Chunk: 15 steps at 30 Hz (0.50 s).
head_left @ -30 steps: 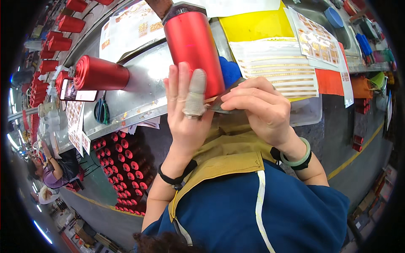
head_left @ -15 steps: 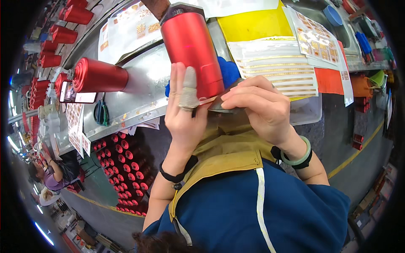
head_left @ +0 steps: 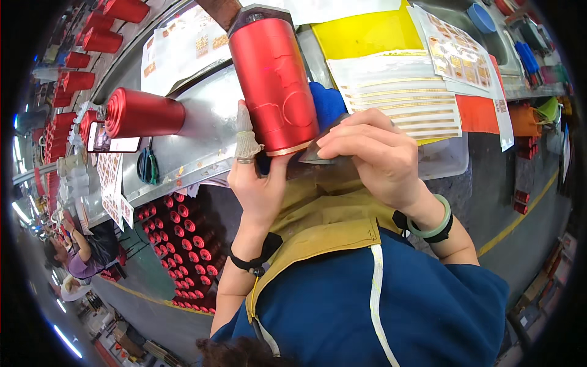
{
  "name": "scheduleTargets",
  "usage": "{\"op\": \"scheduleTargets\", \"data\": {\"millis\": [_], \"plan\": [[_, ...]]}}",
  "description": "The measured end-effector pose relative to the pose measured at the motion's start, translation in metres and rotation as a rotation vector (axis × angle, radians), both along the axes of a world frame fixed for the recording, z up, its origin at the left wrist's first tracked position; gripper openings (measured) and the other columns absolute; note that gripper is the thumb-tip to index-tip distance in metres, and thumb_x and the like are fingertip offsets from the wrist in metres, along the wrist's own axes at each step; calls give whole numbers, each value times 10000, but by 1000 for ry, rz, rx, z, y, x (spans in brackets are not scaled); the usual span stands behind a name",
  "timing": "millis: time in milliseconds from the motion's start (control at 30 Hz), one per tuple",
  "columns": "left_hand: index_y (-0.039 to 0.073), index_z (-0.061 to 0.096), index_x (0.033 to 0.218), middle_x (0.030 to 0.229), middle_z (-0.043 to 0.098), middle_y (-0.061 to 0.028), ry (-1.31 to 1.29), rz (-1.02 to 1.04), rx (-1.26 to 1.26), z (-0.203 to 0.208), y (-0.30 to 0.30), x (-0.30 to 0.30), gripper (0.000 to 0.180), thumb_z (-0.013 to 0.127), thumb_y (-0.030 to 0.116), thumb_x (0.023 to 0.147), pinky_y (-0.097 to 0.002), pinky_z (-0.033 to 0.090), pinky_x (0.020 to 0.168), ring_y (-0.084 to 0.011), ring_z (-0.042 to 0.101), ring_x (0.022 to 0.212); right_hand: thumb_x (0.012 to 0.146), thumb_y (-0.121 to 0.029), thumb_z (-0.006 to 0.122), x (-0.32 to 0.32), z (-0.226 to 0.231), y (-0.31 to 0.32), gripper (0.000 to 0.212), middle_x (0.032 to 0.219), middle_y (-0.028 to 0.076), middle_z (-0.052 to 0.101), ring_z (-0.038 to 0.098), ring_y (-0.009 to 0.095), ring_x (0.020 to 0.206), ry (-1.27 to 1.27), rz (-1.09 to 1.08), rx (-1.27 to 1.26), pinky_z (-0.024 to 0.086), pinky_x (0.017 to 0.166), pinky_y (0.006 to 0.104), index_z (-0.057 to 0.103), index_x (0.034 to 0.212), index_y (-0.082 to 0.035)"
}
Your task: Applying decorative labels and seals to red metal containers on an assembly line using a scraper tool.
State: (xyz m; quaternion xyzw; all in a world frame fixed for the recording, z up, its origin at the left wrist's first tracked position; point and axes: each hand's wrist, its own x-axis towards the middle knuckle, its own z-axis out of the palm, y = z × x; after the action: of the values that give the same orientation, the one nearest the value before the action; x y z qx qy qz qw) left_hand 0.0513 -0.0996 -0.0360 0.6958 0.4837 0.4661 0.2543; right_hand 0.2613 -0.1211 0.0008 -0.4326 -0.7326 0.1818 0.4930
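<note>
A red cylindrical bottle [head_left: 272, 79] lies tilted before me, its far end in a dark angular holder [head_left: 260, 13]. Along its near rim runs a thin gold strip [head_left: 290, 149]. My left hand [head_left: 257, 192] grips this near end, with the thumb at the rim and a finger in a pale wrap along the left side; its other fingers are partly hidden. Pinched in my right hand [head_left: 382, 156] is a dark, flat scraper-like piece [head_left: 315, 153], its edge close to the rim's right side. Blue cloth [head_left: 327, 104] shows behind the bottle.
Another red bottle [head_left: 147, 113] lies left, by a phone [head_left: 113, 139] and dark-green-handled scissors [head_left: 147, 164]. Sheets of gold strips [head_left: 397, 92] and stickers [head_left: 458, 55] are at right. Several red bottles [head_left: 186, 244] stand below the bench. A person [head_left: 79, 254] sits far left.
The bottle has turned, bringing a round raised mark into view. My left hand has shifted left and down from the bottle's front to its near left edge. My right hand has barely moved.
</note>
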Motion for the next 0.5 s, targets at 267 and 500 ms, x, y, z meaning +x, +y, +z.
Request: {"op": "scheduleTargets", "data": {"millis": [267,500], "plan": [[-47,456,1518,1521,518,-253,-37,31,-256,1,-7,-1,775,821,56,843,-385,522,1033,-341,611,1317,759,86,665,2,0,1,257,913,52,755,692,236,876,13,0,-22,564,787,347,765,933,-73],[-71,521,1447,1435,588,-259,359,65,248,5,3,4,755,834,200,816,-576,305,1201,-376,581,1331,678,165,654,3,-1,-7,338,925,70,768,696,243,894,7,-16,-75,570,801,343,770,921,-40]]}}
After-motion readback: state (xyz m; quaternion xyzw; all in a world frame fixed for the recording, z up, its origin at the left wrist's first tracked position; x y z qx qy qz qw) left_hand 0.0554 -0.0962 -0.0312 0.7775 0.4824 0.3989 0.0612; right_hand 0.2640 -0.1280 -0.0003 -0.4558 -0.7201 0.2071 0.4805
